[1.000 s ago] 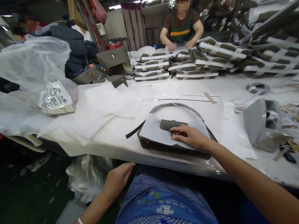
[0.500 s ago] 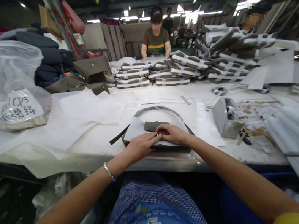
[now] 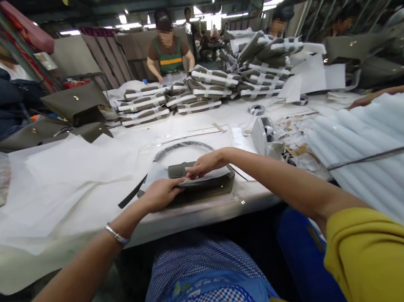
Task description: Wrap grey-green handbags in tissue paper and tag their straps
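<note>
An olive-grey handbag (image 3: 211, 186) lies flat near the table's front edge, with a sheet of white paper (image 3: 157, 170) over its front and its strap (image 3: 183, 143) curving behind it. My left hand (image 3: 159, 193) rests on the bag's near left corner, fingers curled over the paper and the edge. My right hand (image 3: 205, 164) lies on top by the flap tab (image 3: 177, 169), fingers pinched on the paper there.
Sheets of white tissue paper (image 3: 65, 174) cover the table to the left. Stacks of wrapped bags (image 3: 196, 93) fill the far side, where a person in a green top (image 3: 166, 56) works. A tape dispenser (image 3: 265, 136) and white foam rolls (image 3: 386, 147) stand to the right.
My left hand came up from my lap onto the bag, then slid to its near left corner. The view swung right; my right hand stayed on the flap area.
</note>
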Available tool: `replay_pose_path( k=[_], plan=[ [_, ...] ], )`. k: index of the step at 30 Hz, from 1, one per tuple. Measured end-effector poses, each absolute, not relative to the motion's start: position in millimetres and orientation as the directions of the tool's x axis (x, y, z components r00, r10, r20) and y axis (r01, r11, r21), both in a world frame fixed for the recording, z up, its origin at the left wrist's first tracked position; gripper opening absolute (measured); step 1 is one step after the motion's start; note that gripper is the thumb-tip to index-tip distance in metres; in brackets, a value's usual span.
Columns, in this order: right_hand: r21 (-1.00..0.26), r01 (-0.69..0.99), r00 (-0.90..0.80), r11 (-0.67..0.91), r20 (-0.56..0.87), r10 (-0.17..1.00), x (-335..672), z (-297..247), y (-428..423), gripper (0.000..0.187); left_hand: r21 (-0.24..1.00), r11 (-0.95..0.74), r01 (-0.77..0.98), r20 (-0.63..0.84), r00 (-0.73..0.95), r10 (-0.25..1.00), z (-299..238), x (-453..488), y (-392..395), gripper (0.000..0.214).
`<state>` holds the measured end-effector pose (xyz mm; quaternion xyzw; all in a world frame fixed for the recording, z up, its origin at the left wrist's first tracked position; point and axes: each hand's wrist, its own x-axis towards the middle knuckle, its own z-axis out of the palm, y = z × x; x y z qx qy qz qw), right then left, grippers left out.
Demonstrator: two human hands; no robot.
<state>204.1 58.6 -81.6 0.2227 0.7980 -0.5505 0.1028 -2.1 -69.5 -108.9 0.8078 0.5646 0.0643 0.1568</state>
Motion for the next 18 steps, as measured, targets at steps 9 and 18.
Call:
replay_pose_path(
  k=[9, 18],
  plan=[
    [-0.818, 0.575, -0.813, 0.027, -0.568, 0.131, 205.4, -73.1, 64.2, 0.069, 0.447, -0.324, 0.834, -0.180, 0.439, 0.880, -93.2, -9.2, -47.9, 0.042],
    [-0.619, 0.308, -0.942, 0.722, -0.094, 0.322, 213.9, -110.2, 25.2, 0.052, 0.317, -0.303, 0.899, 0.032, 0.309, 0.951, -129.2, 5.2, -86.6, 0.044]
  ],
)
